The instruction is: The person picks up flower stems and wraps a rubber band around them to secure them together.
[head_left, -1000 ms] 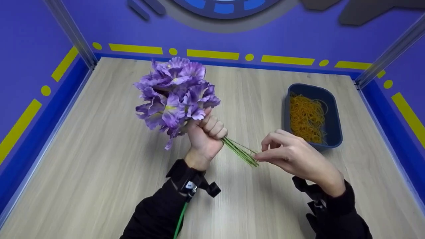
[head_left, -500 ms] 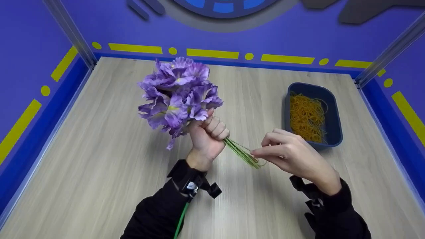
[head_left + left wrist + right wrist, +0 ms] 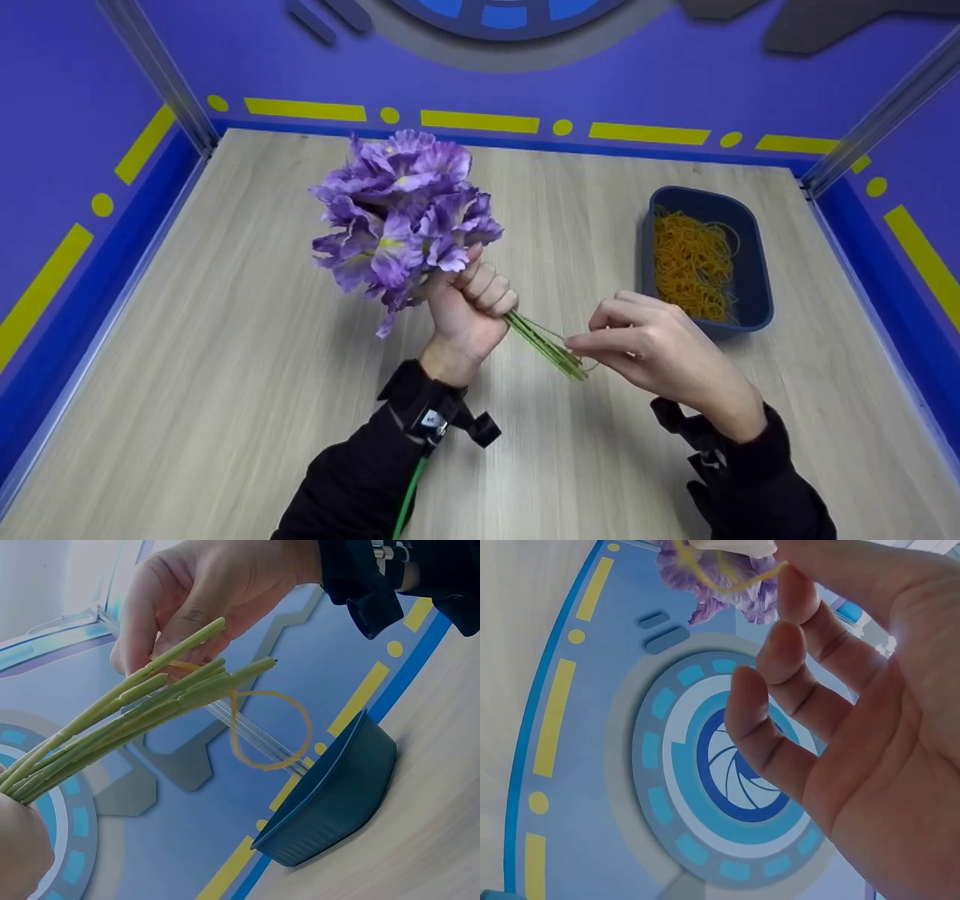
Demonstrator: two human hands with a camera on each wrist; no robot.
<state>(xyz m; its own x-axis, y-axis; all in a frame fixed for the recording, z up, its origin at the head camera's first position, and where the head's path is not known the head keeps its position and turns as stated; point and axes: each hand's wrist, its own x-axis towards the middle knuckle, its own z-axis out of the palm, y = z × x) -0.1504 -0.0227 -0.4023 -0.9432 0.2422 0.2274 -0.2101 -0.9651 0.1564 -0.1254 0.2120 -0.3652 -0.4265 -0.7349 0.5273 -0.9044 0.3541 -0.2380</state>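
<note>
My left hand (image 3: pixel 472 304) grips a bunch of purple artificial flowers (image 3: pixel 401 214) by the green stems (image 3: pixel 546 346), just below the blooms. The stem ends stick out to the lower right. My right hand (image 3: pixel 652 345) is beside these ends, thumb and index finger pinching a yellow rubber band (image 3: pixel 308 727). In the left wrist view, the band stretches from the fingertips to the stems (image 3: pixel 135 709), and a loose loop hangs past their ends. How many stems it goes round is unclear. The right wrist view catches the band (image 3: pixel 735 588) at the fingertips, with the other fingers loosely bent.
To the right on the wooden table (image 3: pixel 225 375) stands a dark blue-grey bin (image 3: pixel 752 277) with a heap of yellow rubber bands (image 3: pixel 690 262). Blue-purple panels (image 3: pixel 525 97) with yellow marks enclose the table at the back and sides.
The bouquet and left hand have shifted slightly right. My right hand has moved a little left along the stems, and the band's loop now shows beyond the stem ends.
</note>
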